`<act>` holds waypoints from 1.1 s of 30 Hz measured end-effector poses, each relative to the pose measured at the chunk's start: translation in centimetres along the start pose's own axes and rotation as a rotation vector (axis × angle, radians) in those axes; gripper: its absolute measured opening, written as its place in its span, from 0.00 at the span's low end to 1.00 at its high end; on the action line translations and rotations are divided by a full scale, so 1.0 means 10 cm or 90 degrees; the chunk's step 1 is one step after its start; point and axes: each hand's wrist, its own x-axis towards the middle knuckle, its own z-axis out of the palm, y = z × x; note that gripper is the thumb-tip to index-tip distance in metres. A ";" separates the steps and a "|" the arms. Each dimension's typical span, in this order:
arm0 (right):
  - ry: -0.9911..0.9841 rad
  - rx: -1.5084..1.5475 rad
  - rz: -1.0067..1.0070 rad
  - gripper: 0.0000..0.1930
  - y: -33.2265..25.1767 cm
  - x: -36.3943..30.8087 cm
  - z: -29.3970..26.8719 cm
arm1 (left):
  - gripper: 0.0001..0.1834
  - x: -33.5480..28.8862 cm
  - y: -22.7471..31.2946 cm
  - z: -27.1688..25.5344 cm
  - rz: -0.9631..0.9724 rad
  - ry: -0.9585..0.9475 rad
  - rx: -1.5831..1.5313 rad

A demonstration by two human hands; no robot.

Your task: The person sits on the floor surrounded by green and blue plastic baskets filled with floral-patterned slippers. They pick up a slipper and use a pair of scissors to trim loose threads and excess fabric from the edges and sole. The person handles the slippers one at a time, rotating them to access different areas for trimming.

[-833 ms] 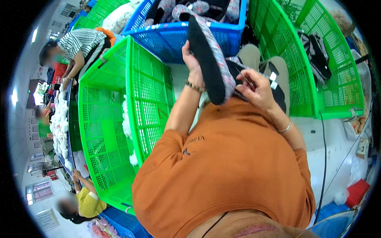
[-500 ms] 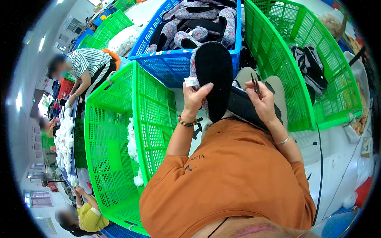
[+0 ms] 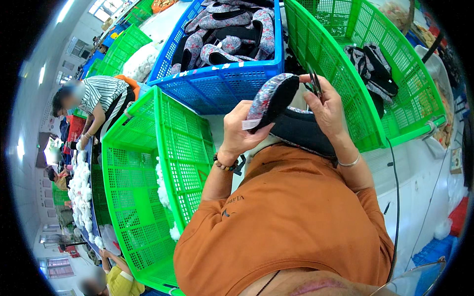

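Observation:
My left hand (image 3: 237,130) is closed round a slipper (image 3: 264,101) with a floral-patterned side and a black sole. The slipper is tilted so its patterned side shows, and a small white label (image 3: 250,124) sticks out by my fingers. In my right hand (image 3: 327,111) is a pair of small dark thread snips (image 3: 314,85), blades pointing up. That hand's index fingertip is close to the slipper's far end; whether they touch I cannot tell. Across my lap lies another black-soled slipper (image 3: 303,132), partly covered by my right wrist.
Ahead stands a blue crate (image 3: 217,89) full of floral slippers. A green crate (image 3: 340,84) on the right holds several more. Another green crate (image 3: 185,163), with white stuffing, is at my left. Beyond it, people work at a long table with white stuffing (image 3: 79,187).
My left hand has turned the slipper from sole-facing to show its patterned side. My right hand has risen slightly, bringing the snips near the slipper's far end. The view has shifted a little.

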 end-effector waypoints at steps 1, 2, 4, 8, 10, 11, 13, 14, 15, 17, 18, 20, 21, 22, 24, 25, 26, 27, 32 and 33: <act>-0.019 0.016 0.066 0.17 -0.01 0.01 -0.03 | 0.20 0.02 0.01 0.01 0.039 -0.008 0.109; -0.041 0.032 0.134 0.17 -0.03 0.02 -0.06 | 0.21 -0.01 -0.04 0.04 0.079 0.008 0.172; -0.084 0.110 0.253 0.20 0.08 -0.04 -0.16 | 0.20 -0.06 -0.11 0.08 0.171 0.025 0.334; -0.120 0.346 0.405 0.20 0.33 -0.11 -0.24 | 0.18 -0.03 -0.13 0.14 0.217 -0.003 0.424; -0.097 0.417 0.468 0.18 0.35 -0.12 -0.24 | 0.17 -0.05 -0.16 0.20 0.223 0.014 0.408; -0.074 0.428 0.498 0.13 0.33 -0.12 -0.25 | 0.16 -0.07 -0.19 0.22 0.236 0.009 0.417; -0.078 0.364 0.514 0.10 0.30 -0.09 -0.20 | 0.14 -0.09 -0.21 0.22 0.248 -0.004 0.444; -0.075 0.329 0.522 0.10 0.29 -0.10 -0.20 | 0.14 -0.10 -0.21 0.23 0.246 -0.014 0.446; -0.059 0.337 0.529 0.09 0.31 -0.12 -0.17 | 0.14 -0.09 -0.21 0.23 0.243 -0.023 0.449; -0.019 0.337 0.494 0.08 0.38 -0.13 -0.15 | 0.15 -0.09 -0.21 0.25 0.225 -0.019 0.428; 0.003 0.336 0.476 0.07 0.40 -0.14 -0.15 | 0.15 -0.07 -0.22 0.23 0.237 -0.011 0.431; 0.026 0.349 0.450 0.05 0.41 -0.12 -0.19 | 0.16 -0.04 -0.25 0.10 0.259 0.006 0.440; 0.037 0.344 0.436 0.05 0.43 -0.12 -0.23 | 0.17 -0.04 -0.27 0.01 0.241 0.011 0.446; 0.048 0.338 0.423 0.05 0.45 -0.11 -0.28 | 0.17 -0.04 -0.24 -0.07 0.197 0.017 0.423; 0.072 0.312 0.409 0.04 0.46 -0.13 -0.35 | 0.18 -0.12 -0.34 -0.24 0.177 0.109 0.417; 0.081 0.303 0.402 0.04 0.47 -0.14 -0.38 | 0.19 -0.15 -0.38 -0.30 0.131 0.176 0.443; 0.089 0.291 0.394 0.04 0.48 -0.16 -0.41 | 0.21 -0.18 -0.43 -0.34 0.085 0.245 0.468; 0.093 0.287 0.391 0.03 0.50 -0.18 -0.42 | 0.24 -0.20 -0.47 -0.37 0.016 0.282 0.466; 0.070 0.270 0.363 0.05 0.53 -0.24 -0.38 | 0.35 -0.21 -0.72 -0.37 -0.341 0.221 -0.190; 0.064 0.262 0.355 0.07 0.52 -0.26 -0.37 | 0.34 -0.21 -0.80 -0.40 -0.332 0.152 -0.166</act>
